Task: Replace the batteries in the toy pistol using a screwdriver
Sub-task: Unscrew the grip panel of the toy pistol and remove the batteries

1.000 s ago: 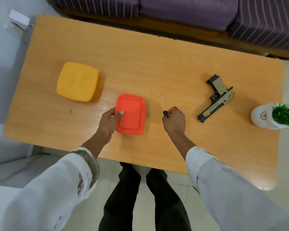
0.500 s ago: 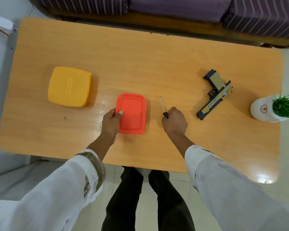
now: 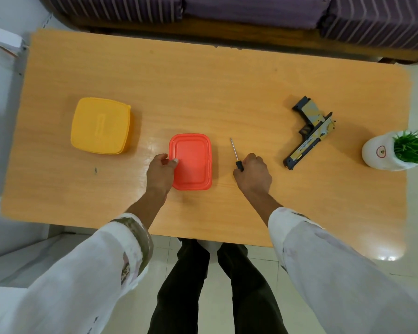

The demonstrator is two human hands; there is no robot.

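Note:
The toy pistol (image 3: 310, 132), yellow and dark grey, lies flat on the right part of the wooden table (image 3: 203, 92), untouched. My right hand (image 3: 252, 173) is closed around the black handle of a thin screwdriver (image 3: 234, 150) whose metal shaft points away from me. A red lidded box (image 3: 191, 161) sits at the table's middle front. My left hand (image 3: 161, 171) grips its left edge, thumb on the lid. A yellow lidded box (image 3: 101, 126) stands further left, apart from both hands.
A white pot with green grass (image 3: 396, 153) stands at the table's right edge. A purple striped sofa (image 3: 251, 8) runs along the far side. My legs show below the table's near edge.
Both hands hold as before. Only the camera view has shifted slightly; the boxes, screwdriver and pistol stay in place.

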